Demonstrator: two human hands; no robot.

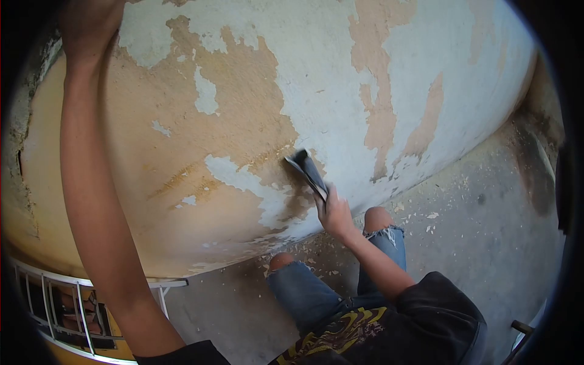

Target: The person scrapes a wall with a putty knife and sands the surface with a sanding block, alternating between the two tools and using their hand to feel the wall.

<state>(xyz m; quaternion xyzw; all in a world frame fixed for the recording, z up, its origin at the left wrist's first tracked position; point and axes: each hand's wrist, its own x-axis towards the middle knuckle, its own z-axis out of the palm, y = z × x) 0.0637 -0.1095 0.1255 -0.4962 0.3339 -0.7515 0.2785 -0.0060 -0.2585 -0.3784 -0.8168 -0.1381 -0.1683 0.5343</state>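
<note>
My right hand (336, 213) is closed around the handle of a dark scraper (311, 173). The scraper's wide end is up against the wall (231, 121), at the border between bare tan plaster and pale, flaking paint. At the upper left, my left arm stretches up and my left hand (91, 27) is at the wall; its fingers are cut off by the frame edge. Close to the scraper, a ragged patch of pale paint (243, 182) still clings to the plaster.
Paint flakes (432, 216) are scattered on the grey concrete floor (474, 243) along the wall's foot. A white metal rack (79, 292) stands at the lower left. My bent knees (377, 219) are close to the wall. A dark stain (535, 164) marks the right corner.
</note>
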